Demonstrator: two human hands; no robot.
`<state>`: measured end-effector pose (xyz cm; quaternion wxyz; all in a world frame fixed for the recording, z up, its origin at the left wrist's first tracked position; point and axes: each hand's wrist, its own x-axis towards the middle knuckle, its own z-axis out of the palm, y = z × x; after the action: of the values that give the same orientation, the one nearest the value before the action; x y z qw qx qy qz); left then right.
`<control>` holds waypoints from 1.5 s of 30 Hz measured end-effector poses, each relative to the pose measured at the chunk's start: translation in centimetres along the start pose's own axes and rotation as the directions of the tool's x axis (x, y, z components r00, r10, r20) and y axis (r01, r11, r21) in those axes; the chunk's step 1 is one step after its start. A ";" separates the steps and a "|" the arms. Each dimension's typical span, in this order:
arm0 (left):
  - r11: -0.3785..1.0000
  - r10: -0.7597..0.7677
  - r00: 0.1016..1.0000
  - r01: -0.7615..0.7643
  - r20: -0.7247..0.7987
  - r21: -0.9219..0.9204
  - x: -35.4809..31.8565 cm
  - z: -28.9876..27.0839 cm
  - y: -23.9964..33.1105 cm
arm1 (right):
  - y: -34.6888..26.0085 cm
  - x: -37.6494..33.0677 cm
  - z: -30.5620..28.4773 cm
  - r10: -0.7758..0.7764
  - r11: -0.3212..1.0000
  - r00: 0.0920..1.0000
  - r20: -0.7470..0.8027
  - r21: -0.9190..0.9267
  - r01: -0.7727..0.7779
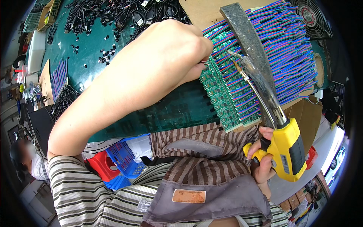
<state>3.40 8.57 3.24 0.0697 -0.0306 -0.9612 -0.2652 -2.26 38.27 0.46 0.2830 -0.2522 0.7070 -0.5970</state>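
Note:
My right hand (263, 160) is wrapped round the grip and trigger of a yellow and black soldering gun (289, 151). The gun's long metal tip and feed tube point up and left over a panel of green circuit boards (223, 94). Rows of red, blue, green and black wires (289, 56) run rightward off the boards. My left hand (181, 53) reaches across from the left, its fingers pinched at the panel's upper left edge. What they hold is hidden behind the hand. A dark, worn metal bar (249, 45) lies across the wires, just behind the soldering tip.
Black cables with plugs (124, 15) are heaped at the back of the green mat (60, 41), small black connectors scattered before them. A fan (310, 13) stands back right. Below the table edge are a blue crate (126, 159) and red stool (102, 166). Another person (32, 162) sits far left.

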 end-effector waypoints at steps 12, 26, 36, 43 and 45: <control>0.948 0.072 0.987 -0.112 0.141 0.298 -0.1 0.4 0.3 | 0.1 -0.3 -0.6 0.022 1.000 0.999 0.048 0.020 -0.023; 0.986 -0.157 0.983 0.162 0.101 -0.045 -0.2 1.2 -0.6 | 0.1 -0.2 -0.2 -0.018 1.000 0.999 0.028 -0.015 0.019; 0.934 -0.332 0.939 0.340 0.087 -0.109 -0.1 1.2 0.3 | 1.1 -1.6 -1.1 -0.010 0.988 0.991 0.135 -0.149 0.031; 0.916 -0.386 0.922 0.387 0.036 -0.107 -0.3 1.5 0.8 | 1.2 -1.2 -1.3 -0.054 0.977 0.984 0.172 -0.194 0.088; 0.912 -0.393 0.919 0.394 0.036 -0.116 -0.3 1.5 0.8 | 1.1 -1.1 -1.3 -0.055 0.977 0.982 0.180 -0.196 0.090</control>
<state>3.60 10.02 2.28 0.0072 0.1578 -0.9301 -0.3316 -2.37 40.13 -0.39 0.2943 -0.3567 0.7271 -0.5074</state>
